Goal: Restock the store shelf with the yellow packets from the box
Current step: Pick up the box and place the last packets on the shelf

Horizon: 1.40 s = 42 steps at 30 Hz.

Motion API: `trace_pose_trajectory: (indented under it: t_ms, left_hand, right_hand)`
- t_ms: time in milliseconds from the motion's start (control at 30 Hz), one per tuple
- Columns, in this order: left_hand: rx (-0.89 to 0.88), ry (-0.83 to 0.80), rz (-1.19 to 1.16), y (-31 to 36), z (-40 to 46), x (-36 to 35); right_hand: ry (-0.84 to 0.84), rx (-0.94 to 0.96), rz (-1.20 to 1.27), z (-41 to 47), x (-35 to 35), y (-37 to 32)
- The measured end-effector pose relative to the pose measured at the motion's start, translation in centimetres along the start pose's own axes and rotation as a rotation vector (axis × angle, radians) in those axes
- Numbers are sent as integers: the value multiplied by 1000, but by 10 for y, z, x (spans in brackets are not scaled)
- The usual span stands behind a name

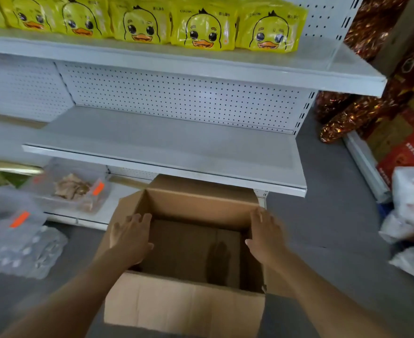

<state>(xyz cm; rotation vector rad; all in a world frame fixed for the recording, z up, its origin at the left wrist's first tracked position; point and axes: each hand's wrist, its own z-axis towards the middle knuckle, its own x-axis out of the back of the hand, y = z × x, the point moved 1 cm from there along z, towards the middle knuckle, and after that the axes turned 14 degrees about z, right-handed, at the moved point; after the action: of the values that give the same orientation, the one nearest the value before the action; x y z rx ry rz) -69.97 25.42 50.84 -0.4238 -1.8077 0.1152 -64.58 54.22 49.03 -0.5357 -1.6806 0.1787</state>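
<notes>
Both hands reach to the open cardboard box (184, 298) on the floor, left hand (130, 240) and right hand (265, 237) flat-fingered at its sides. Yellow packets (202, 29) line the upper shelf (201, 69).

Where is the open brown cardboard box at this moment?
The open brown cardboard box sits low in the centre of the head view, on the grey floor before the white metal shelf unit, between both hands.

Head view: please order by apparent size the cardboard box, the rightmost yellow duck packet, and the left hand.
1. cardboard box, clearly largest, though nearest the camera.
2. rightmost yellow duck packet.
3. left hand; similar to the packet, and nearer, so this ranking is unsure.
</notes>
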Motion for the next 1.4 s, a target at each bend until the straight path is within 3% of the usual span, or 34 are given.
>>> trace_pose_trajectory:
  t_ms: [267,500,633,1033,1400]
  left_hand:
    - [-43,-124,-91,-43,52,-74]
    - [-65,-182,-93,-76,109,-132]
    - [-54,-176,-92,-76,128,-147]
    - [48,-200,-240,-59,137,-199]
    - [123,-176,-355,-61,106,-201]
  right_hand:
    - [-99,-312,-32,4,-65,1]
    - [-31,-537,-39,5,-110,10]
    - [49,-581,-4,10,-122,19]
    - [49,-627,-79,30,-144,60]
    - [62,-586,-61,20,-146,68]
